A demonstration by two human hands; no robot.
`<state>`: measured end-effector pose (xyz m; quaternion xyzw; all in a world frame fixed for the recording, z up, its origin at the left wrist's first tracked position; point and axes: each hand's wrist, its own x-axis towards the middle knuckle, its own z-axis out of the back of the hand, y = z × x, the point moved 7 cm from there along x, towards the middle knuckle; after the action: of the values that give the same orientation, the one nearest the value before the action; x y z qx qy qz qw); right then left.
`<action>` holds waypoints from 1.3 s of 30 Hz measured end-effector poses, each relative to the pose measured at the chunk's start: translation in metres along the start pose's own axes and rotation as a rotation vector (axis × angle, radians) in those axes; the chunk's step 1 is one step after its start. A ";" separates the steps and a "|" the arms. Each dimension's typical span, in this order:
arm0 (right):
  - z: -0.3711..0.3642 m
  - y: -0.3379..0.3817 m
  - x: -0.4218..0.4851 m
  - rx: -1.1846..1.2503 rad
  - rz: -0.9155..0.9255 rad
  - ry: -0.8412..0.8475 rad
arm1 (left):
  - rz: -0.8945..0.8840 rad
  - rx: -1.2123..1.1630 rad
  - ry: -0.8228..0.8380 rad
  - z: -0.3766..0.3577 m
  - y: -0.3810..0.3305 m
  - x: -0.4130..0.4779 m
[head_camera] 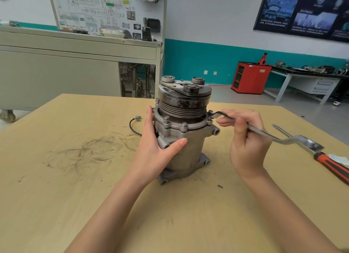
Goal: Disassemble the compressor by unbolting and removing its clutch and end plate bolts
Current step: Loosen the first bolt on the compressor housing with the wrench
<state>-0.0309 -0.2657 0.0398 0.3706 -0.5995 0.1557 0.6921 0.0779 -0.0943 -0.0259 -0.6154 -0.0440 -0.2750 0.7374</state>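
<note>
A grey metal compressor (188, 150) stands upright on the wooden table (75, 177), its black clutch pulley (184, 99) on top. Several bolts (184, 125) ring the end plate flange under the pulley. My left hand (156, 148) wraps around the compressor's left side, thumb across the front of the body. My right hand (245, 139) grips the shaft of a silver ring wrench (264, 134). The wrench's ring end sits on a flange bolt (211, 113) at the compressor's right side.
A ratchet tool with a red and black handle (332, 165) lies on the table at the right. A black wire with a connector (135, 123) trails from the compressor's left. A grey cabinet on wheels (75, 67) stands behind the table.
</note>
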 end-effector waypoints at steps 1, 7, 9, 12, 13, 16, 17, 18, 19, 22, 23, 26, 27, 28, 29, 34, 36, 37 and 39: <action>0.002 -0.002 -0.002 0.020 -0.015 0.002 | 0.000 0.002 0.000 0.000 0.000 0.000; 0.003 0.001 -0.002 0.058 -0.019 0.077 | 0.001 0.001 0.000 -0.001 -0.002 -0.001; 0.004 0.002 0.001 0.066 -0.018 0.111 | 0.000 0.005 0.002 -0.001 -0.002 -0.001; 0.004 -0.005 0.006 0.192 -0.148 0.134 | 0.001 0.002 0.005 0.000 0.000 0.000; 0.004 -0.009 0.006 0.242 -0.208 0.119 | 0.000 0.001 0.006 0.000 0.000 0.000; 0.006 -0.024 0.005 0.366 -0.406 0.024 | 0.000 -0.004 0.006 -0.001 0.000 0.002; 0.006 -0.031 0.004 0.418 -0.490 -0.011 | 0.001 -0.013 0.006 -0.001 0.000 0.002; 0.006 -0.038 0.003 0.479 -0.576 -0.036 | 0.002 -0.022 0.007 -0.001 0.001 0.002; 0.005 -0.046 0.002 0.544 -0.661 -0.047 | 0.002 -0.027 0.007 -0.001 0.001 0.002; -0.005 -0.071 0.004 0.717 -0.922 -0.016 | -0.002 -0.030 0.003 -0.001 0.003 0.001; -0.010 -0.078 0.006 0.770 -0.996 0.013 | -0.001 -0.027 0.002 -0.001 0.003 0.001; -0.032 -0.093 0.019 0.911 -1.136 0.166 | -0.010 -0.029 0.001 -0.001 0.003 0.001; -0.040 -0.096 0.023 0.949 -1.161 0.228 | -0.011 -0.029 0.003 -0.001 0.003 0.001; -0.048 -0.098 0.026 0.976 -1.180 0.284 | -0.011 -0.029 0.005 -0.001 0.003 0.001; -0.055 -0.099 0.028 0.985 -1.195 0.328 | -0.011 -0.028 0.005 -0.001 0.003 0.001; -0.052 -0.100 0.041 0.761 -1.129 0.306 | -0.001 -0.017 0.003 -0.001 0.003 0.001; -0.027 -0.093 0.053 0.536 -0.961 0.177 | 0.001 -0.021 0.001 0.000 0.004 0.001; -0.013 -0.084 0.059 0.420 -0.851 0.120 | 0.001 -0.026 0.000 0.000 0.003 0.002; 0.007 -0.058 0.063 0.250 -0.633 0.059 | -0.003 -0.033 0.000 0.000 0.003 0.002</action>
<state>0.0163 -0.3242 0.0804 0.6156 -0.4107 0.0163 0.6724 0.0811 -0.0949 -0.0279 -0.6273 -0.0404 -0.2765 0.7269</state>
